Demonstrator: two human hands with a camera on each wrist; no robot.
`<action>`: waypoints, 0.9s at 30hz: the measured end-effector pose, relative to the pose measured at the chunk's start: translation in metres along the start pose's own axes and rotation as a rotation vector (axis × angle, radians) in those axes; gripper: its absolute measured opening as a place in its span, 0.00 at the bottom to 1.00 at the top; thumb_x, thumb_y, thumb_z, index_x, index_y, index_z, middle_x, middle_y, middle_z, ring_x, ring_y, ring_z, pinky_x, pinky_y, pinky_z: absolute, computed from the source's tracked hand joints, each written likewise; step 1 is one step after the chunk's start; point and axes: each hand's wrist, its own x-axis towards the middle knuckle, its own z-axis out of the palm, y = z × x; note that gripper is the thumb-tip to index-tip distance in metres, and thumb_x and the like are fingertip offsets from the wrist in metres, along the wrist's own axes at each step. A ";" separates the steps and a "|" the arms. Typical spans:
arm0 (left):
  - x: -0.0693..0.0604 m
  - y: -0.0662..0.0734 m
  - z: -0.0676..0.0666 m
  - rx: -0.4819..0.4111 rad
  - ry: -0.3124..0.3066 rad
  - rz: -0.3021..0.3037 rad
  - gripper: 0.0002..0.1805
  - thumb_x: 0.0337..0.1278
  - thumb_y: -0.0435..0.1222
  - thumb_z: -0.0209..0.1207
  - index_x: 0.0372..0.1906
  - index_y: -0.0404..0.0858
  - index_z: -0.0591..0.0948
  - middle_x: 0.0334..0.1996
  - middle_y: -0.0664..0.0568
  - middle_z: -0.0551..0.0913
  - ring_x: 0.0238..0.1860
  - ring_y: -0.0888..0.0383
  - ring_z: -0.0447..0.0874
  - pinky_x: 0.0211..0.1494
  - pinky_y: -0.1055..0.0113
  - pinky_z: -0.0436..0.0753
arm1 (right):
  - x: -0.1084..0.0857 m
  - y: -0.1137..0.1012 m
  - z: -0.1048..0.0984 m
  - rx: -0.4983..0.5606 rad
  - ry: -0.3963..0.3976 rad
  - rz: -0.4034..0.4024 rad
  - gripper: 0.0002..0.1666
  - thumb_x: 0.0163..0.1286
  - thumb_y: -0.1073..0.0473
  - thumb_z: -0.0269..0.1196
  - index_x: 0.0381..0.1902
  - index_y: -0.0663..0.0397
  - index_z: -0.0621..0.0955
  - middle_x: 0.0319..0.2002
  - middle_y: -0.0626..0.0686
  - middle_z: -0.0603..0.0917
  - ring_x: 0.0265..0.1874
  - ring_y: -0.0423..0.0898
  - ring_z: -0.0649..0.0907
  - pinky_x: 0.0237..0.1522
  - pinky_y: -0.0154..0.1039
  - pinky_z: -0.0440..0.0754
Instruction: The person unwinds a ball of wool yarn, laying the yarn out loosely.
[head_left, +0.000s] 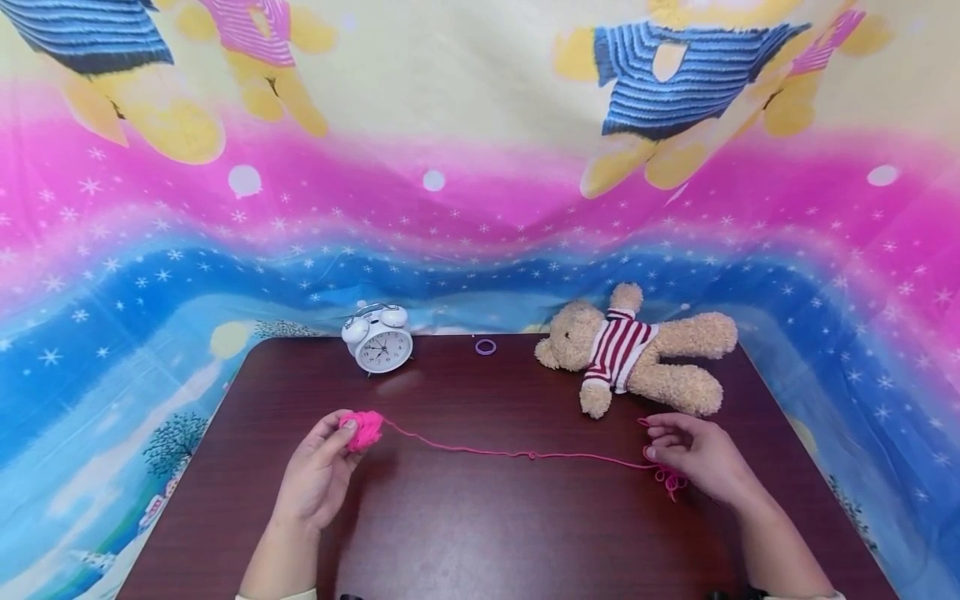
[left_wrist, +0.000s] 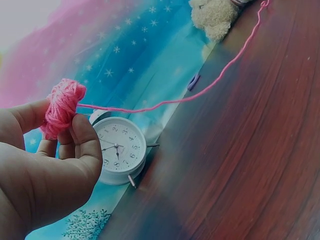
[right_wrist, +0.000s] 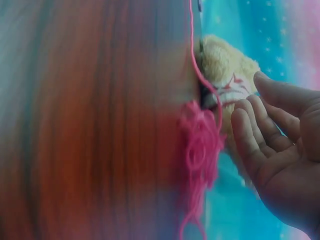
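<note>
My left hand pinches a small wound ball of pink yarn between thumb and fingers, above the left side of the table. From it a single pink strand, with a little knot near its middle, runs across to the right. There my right hand holds the yarn near its fingertips, where thin loops show. A loose, looped tangle of the same yarn is just below those fingers, blurred in the right wrist view. Exactly where the strand passes between the fingers is hard to see.
A white twin-bell alarm clock stands at the back left of the dark wooden table. A purple ring lies at the back edge. A teddy bear in a striped shirt lies at the back right. Behind hangs a patterned cloth.
</note>
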 end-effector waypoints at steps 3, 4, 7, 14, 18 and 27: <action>0.001 -0.002 0.004 0.003 -0.003 -0.006 0.06 0.77 0.33 0.56 0.52 0.42 0.76 0.48 0.52 0.85 0.48 0.58 0.87 0.58 0.65 0.83 | 0.006 -0.004 0.008 -0.008 0.007 -0.009 0.28 0.67 0.61 0.73 0.62 0.64 0.80 0.51 0.61 0.87 0.46 0.48 0.87 0.40 0.37 0.87; 0.002 -0.003 0.006 0.006 -0.007 -0.006 0.06 0.77 0.33 0.56 0.52 0.42 0.76 0.48 0.52 0.85 0.48 0.58 0.87 0.58 0.65 0.83 | 0.008 -0.006 0.010 -0.011 0.009 -0.012 0.28 0.67 0.60 0.73 0.62 0.64 0.80 0.50 0.61 0.87 0.46 0.48 0.87 0.41 0.37 0.87; 0.003 -0.006 0.011 0.008 -0.023 -0.005 0.06 0.77 0.33 0.56 0.52 0.42 0.76 0.47 0.52 0.85 0.48 0.57 0.87 0.58 0.64 0.83 | 0.012 -0.011 0.019 -0.013 0.008 -0.028 0.28 0.66 0.59 0.74 0.62 0.63 0.80 0.50 0.61 0.87 0.46 0.48 0.87 0.42 0.36 0.86; 0.006 -0.010 0.021 0.013 -0.047 0.011 0.06 0.76 0.32 0.56 0.51 0.42 0.77 0.47 0.51 0.86 0.49 0.56 0.88 0.58 0.64 0.82 | 0.020 -0.023 0.035 0.056 -0.024 -0.095 0.28 0.65 0.58 0.75 0.60 0.63 0.81 0.51 0.63 0.87 0.49 0.51 0.87 0.46 0.35 0.85; 0.008 -0.013 0.025 0.011 -0.049 0.006 0.06 0.76 0.32 0.56 0.51 0.41 0.76 0.47 0.51 0.87 0.49 0.56 0.89 0.58 0.64 0.82 | 0.024 -0.028 0.045 0.097 -0.056 -0.119 0.28 0.65 0.59 0.75 0.60 0.63 0.81 0.53 0.64 0.86 0.51 0.54 0.87 0.48 0.33 0.85; 0.011 -0.020 0.040 0.020 -0.058 -0.019 0.09 0.75 0.30 0.56 0.54 0.37 0.74 0.47 0.50 0.87 0.50 0.55 0.89 0.59 0.63 0.83 | 0.036 -0.042 0.068 0.128 -0.096 -0.175 0.29 0.64 0.60 0.75 0.61 0.64 0.81 0.54 0.66 0.85 0.53 0.59 0.86 0.51 0.34 0.85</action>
